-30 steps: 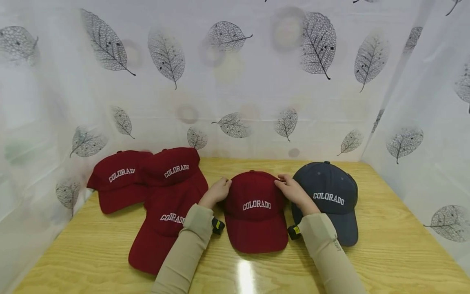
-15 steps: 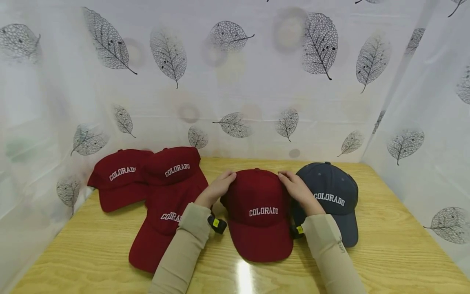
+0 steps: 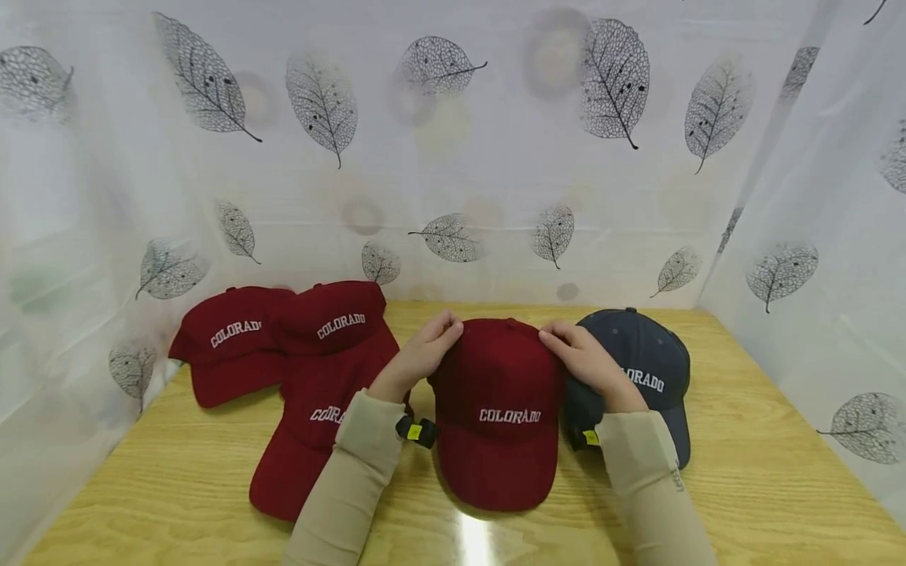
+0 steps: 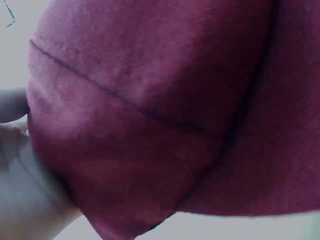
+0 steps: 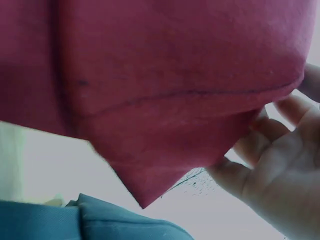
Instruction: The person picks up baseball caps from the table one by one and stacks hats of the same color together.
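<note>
A dark red baseball cap (image 3: 497,464) with white COLORADO lettering is in the middle of the head view, brim toward me. My left hand (image 3: 418,360) grips the left side of its crown near the top. On the opposite side, my right hand (image 3: 593,360) holds the crown, thumb and fingers at its edge. The cap's lower edge hangs above a light background in the left wrist view, where the crown (image 4: 115,135) fills most of the picture. In the right wrist view, fingers (image 5: 255,142) curl at the back edge of the crown (image 5: 185,115).
A navy COLORADO cap (image 3: 658,346) stands to the right, partly behind my right hand. On the left lie three overlapping red caps, one at the far left (image 3: 237,373), one at the back (image 3: 318,303) and one in front (image 3: 283,479). A leaf-print curtain (image 3: 495,173) borders the wooden table (image 3: 764,479).
Both hands have closed in on the middle red cap's crown. It has come toward me and appears raised and tipped forward. The other caps stay put.
</note>
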Demonstrator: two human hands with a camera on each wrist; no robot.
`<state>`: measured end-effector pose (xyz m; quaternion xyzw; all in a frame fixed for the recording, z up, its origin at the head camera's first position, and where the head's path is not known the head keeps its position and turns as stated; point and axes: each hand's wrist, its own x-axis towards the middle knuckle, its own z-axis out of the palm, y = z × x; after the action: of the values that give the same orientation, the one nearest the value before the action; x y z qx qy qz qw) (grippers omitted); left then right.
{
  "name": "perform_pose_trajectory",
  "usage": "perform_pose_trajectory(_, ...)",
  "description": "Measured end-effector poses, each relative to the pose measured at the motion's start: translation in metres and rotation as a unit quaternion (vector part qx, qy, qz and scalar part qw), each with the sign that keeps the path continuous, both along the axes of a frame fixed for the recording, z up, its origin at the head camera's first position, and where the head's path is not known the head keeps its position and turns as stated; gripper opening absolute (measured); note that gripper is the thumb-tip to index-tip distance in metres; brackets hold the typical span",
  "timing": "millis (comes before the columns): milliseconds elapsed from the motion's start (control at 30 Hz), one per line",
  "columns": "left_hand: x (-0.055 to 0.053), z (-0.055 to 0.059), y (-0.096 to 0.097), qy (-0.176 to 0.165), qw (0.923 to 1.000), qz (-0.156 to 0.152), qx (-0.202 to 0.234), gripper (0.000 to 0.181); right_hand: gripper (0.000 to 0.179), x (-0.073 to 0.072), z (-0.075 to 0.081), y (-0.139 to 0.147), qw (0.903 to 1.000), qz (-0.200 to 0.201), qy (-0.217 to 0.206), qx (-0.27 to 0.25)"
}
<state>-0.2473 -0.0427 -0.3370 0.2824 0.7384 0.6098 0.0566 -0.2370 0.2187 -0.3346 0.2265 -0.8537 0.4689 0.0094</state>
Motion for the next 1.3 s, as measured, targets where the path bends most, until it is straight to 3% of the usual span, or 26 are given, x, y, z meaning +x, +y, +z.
perform_pose_trajectory(200, 0.010, 0.014, 0.000, 0.019, 0.9984, 0.013, -0.051, 0.015, 0.022, 0.008, 0.010, -0.003, 0.9957, 0.062, -0.002, -0.070)
perform_pose_trajectory(333, 0.024, 0.031, 0.002, 0.051, 0.9947, -0.009, -0.089, 0.016, 0.023, 0.013, 0.016, -0.007, 0.9928, 0.088, 0.004, -0.081)
perform_pose_trajectory(467, 0.030, 0.041, 0.004, 0.060, 0.9944, -0.044, -0.076, 0.023, 0.025, 0.016, 0.020, -0.010, 0.9923, 0.095, 0.007, -0.079)
perform_pose_trajectory(600, 0.020, 0.029, 0.003, 0.045, 0.9958, -0.058, -0.055, 0.024, 0.025, 0.018, 0.022, -0.011, 0.9932, 0.092, -0.001, -0.072)
perform_pose_trajectory(700, 0.011, 0.018, 0.001, 0.034, 0.9970, -0.051, -0.048, 0.024, 0.026, 0.020, 0.026, -0.014, 0.9934, 0.091, -0.008, -0.069)
perform_pose_trajectory(867, 0.002, 0.010, -0.004, 0.028, 0.9976, -0.043, -0.045, 0.026, 0.026, 0.025, 0.033, -0.019, 0.9964, 0.071, -0.002, -0.048)
perform_pose_trajectory(1067, -0.005, -0.002, -0.012, -0.008, 0.9936, -0.062, -0.095, 0.026, 0.026, 0.011, 0.014, -0.014, 0.9977, 0.044, -0.039, -0.034)
perform_pose_trajectory(1200, -0.008, -0.010, -0.011, -0.034, 0.9913, -0.023, -0.125, 0.035, 0.029, 0.002, 0.001, -0.008, 0.9965, 0.037, -0.075, 0.006)
perform_pose_trajectory(1300, -0.011, -0.015, -0.010, -0.049, 0.9919, 0.007, -0.117, 0.037, 0.030, -0.003, -0.007, -0.002, 0.9933, 0.046, -0.096, 0.045)
